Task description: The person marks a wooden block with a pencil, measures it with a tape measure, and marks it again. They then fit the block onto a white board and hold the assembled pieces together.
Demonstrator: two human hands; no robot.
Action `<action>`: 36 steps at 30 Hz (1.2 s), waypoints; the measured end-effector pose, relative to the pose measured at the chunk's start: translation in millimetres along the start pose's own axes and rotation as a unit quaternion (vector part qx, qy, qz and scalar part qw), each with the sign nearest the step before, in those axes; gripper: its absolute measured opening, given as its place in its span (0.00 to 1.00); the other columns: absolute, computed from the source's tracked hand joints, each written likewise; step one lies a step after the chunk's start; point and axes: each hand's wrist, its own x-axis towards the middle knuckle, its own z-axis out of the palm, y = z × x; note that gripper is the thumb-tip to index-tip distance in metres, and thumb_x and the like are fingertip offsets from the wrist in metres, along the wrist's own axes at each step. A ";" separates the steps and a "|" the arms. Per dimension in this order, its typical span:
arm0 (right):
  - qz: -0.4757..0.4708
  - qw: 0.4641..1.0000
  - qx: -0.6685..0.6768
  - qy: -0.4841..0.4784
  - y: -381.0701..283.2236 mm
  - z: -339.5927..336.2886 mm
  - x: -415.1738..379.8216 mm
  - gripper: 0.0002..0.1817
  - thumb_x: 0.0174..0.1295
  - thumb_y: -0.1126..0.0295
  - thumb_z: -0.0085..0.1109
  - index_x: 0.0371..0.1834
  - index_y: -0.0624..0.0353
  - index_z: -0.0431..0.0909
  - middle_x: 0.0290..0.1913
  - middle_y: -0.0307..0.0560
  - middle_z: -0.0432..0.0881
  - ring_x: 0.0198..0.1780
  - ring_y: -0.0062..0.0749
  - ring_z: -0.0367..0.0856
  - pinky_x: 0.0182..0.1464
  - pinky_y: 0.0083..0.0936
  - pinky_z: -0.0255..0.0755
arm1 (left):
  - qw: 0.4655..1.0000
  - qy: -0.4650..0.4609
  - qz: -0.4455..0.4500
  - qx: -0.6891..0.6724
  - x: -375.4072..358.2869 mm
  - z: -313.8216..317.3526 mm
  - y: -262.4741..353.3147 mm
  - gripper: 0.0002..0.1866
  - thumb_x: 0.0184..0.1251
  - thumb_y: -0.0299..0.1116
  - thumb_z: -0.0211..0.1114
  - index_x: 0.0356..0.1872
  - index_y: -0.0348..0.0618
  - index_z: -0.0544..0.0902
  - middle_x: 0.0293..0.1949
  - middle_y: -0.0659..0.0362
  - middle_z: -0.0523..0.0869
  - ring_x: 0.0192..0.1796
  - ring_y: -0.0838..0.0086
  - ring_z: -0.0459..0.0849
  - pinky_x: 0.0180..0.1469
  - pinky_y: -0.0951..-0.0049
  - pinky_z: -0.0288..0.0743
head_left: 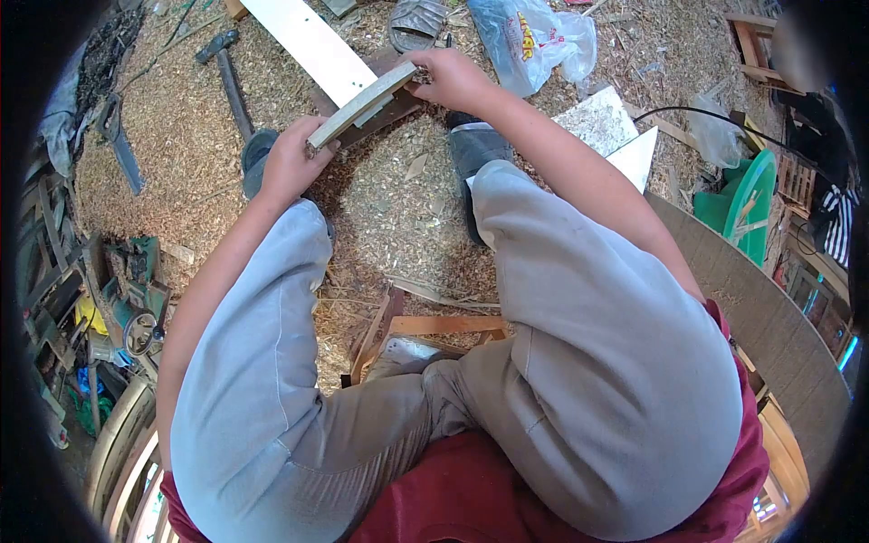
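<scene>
A curved wooden piece (364, 105) is held at both ends, above the ground in front of my knees. My left hand (291, 165) grips its lower-left end, with the fingers closed around it. At the upper-right end my right hand (450, 80) is closed on the same piece. Behind it a long white board (308, 47) stretches away to the upper left. A dark brown board (385, 125) lies under the curved piece, partly hidden by it.
Wood shavings cover the ground. A hammer (233, 90) and a handsaw (119, 149) lie to the left. A plastic bag (539, 43) and a sandal (416, 24) are beyond my right hand. White offcuts (597, 122) and a green basin (751, 195) sit to the right.
</scene>
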 end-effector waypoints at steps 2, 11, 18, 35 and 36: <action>0.011 1.000 -0.002 -0.012 -3.7 -3.1 -0.5 0.22 0.65 0.66 0.77 0.63 0.47 0.89 0.52 0.53 0.94 0.52 0.57 0.92 0.56 0.43 0.86 | 1.000 0.003 0.002 0.004 -0.3 0.0 0.6 0.17 0.70 0.31 0.78 0.58 0.41 0.89 0.51 0.49 0.91 0.54 0.51 0.92 0.59 0.59 0.84; -0.012 1.000 -0.014 0.013 5.4 3.2 -0.9 0.24 0.62 0.66 0.79 0.63 0.47 0.88 0.49 0.55 0.94 0.50 0.57 0.92 0.54 0.44 0.86 | 1.000 0.000 -0.014 0.000 -0.7 -1.5 4.8 0.21 0.70 0.31 0.79 0.62 0.42 0.88 0.55 0.49 0.92 0.59 0.52 0.91 0.64 0.59 0.84; -0.005 0.999 0.039 0.021 -4.1 -6.0 -9.1 0.34 0.61 0.73 0.77 0.73 0.51 0.81 0.60 0.54 0.92 0.61 0.50 0.92 0.65 0.41 0.85 | 0.999 -0.030 -0.031 -0.032 -2.5 -8.1 3.5 0.28 0.67 0.25 0.76 0.69 0.42 0.84 0.60 0.50 0.90 0.64 0.57 0.90 0.69 0.60 0.82; 0.022 0.988 0.108 0.110 -43.6 -72.3 -4.5 0.30 0.59 0.84 0.55 0.69 0.62 0.82 0.64 0.55 0.89 0.70 0.47 0.88 0.77 0.40 0.76 | 0.938 0.090 -0.209 -0.261 38.1 -18.7 -47.3 0.20 0.81 0.29 0.68 0.70 0.39 0.81 0.58 0.57 0.90 0.55 0.76 0.89 0.60 0.71 0.85; 0.009 0.989 0.102 0.110 -56.7 -78.9 -1.6 0.30 0.59 0.84 0.55 0.68 0.62 0.82 0.64 0.55 0.90 0.70 0.47 0.87 0.77 0.40 0.76 | 0.926 0.098 -0.223 -0.290 43.0 -19.6 -45.9 0.22 0.80 0.32 0.71 0.70 0.36 0.81 0.57 0.58 0.90 0.54 0.77 0.88 0.60 0.72 0.85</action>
